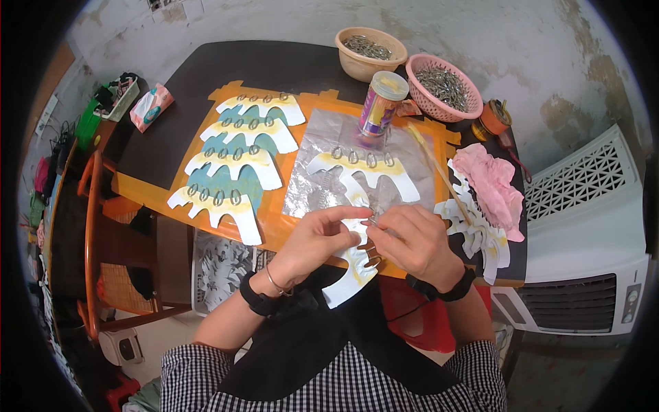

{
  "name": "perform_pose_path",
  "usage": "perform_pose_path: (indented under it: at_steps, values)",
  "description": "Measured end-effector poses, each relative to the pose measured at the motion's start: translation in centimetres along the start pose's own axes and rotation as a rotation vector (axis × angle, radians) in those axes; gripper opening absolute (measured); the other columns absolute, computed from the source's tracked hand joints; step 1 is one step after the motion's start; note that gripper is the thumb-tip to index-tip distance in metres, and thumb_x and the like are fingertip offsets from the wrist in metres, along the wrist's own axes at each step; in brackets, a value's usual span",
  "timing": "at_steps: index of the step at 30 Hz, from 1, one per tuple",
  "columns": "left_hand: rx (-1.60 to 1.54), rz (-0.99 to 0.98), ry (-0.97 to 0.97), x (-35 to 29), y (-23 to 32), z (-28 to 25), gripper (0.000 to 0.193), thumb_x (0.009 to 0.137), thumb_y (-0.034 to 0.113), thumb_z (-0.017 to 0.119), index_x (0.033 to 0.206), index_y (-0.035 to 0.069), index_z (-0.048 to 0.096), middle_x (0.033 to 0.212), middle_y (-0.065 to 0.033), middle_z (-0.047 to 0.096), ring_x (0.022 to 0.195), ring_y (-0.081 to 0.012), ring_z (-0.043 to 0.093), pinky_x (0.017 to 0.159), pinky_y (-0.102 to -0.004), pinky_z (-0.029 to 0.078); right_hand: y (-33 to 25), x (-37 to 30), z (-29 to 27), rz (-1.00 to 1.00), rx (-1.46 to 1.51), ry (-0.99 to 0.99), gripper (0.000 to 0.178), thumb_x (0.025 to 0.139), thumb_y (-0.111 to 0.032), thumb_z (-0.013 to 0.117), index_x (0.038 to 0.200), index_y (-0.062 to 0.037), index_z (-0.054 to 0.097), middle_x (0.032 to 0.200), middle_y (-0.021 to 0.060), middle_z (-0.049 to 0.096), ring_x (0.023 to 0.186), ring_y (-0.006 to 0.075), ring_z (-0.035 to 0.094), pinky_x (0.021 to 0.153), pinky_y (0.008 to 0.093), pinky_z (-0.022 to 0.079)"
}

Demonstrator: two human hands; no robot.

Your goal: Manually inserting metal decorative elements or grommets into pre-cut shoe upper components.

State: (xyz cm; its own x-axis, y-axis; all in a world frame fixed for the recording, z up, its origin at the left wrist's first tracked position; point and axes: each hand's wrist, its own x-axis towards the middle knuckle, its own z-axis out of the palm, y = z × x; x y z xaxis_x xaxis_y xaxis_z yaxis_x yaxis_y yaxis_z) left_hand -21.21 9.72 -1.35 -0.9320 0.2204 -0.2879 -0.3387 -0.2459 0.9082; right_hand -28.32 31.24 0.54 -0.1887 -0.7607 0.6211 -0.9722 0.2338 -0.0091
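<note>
Near the table's front edge, my left hand (319,237) pinches a white scalloped cut-out piece (351,271) with yellow smears between thumb and forefinger. The piece hangs over the edge toward my lap. My right hand (415,240) is closed at the same piece, its fingertips meeting on a small metal ring-like part. Thin metal loops show along the piece beside those fingers. Just beyond my hands, a similar white piece (398,182) with several metal loops lies on a grey sheet (309,172). More such pieces (233,165) lie in a column on the left.
A beige basket (350,58) and a pink basket (467,82) of metal parts stand at the back. A jar (379,106) stands before them. A stick (439,168), white pieces (480,244) and a pink cloth (489,185) lie right. A tissue pack (151,108) sits far left.
</note>
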Motion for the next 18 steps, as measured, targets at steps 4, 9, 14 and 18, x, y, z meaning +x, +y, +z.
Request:
perform_pose_path:
  at_steps: [4,9,14,18]
  values:
    - [0.061,0.063,-0.024,0.4,-0.9,-0.1,0.041,0.095,-0.001,0.065,0.135,0.004,0.067,0.086,0.0065,0.059,0.072,0.0001,0.054,0.064,-0.0187,0.046,0.2,0.5,-0.1,-0.039,0.004,-0.056,0.023,0.071,-0.008,0.074,0.092,-0.0043,0.065,0.090,0.0040,0.060,0.083,0.0202,0.063,0.069,0.0320,0.050]
    - [0.019,0.064,0.050,0.4,-0.7,1.1,0.040,0.092,-0.003,0.065,0.132,0.000,0.068,0.103,0.0034,0.052,0.071,-0.0011,0.054,0.062,-0.0208,0.044,0.6,0.6,0.3,-0.010,0.080,-0.114,0.020,0.071,-0.005,0.074,0.085,-0.0048,0.060,0.087,0.0054,0.055,0.080,0.0221,0.060,0.068,0.0337,0.050]
    - [0.044,0.146,0.085,0.6,-1.6,1.2,0.041,0.089,-0.006,0.064,0.130,-0.001,0.068,0.111,0.0015,0.051,0.071,-0.0023,0.054,0.064,-0.0225,0.046,0.7,0.4,1.2,0.031,0.158,-0.062,0.021,0.069,-0.002,0.073,0.085,-0.0047,0.059,0.086,0.0067,0.056,0.080,0.0246,0.060,0.067,0.0364,0.051]
    - [0.103,0.140,0.111,0.3,-1.2,1.4,0.043,0.087,-0.007,0.063,0.128,0.000,0.069,0.110,0.0001,0.052,0.070,-0.0034,0.054,0.064,-0.0227,0.046,0.7,0.4,1.5,0.047,0.178,-0.054,0.021,0.070,-0.001,0.073,0.087,-0.0048,0.059,0.086,0.0072,0.056,0.079,0.0255,0.060,0.067,0.0367,0.052]
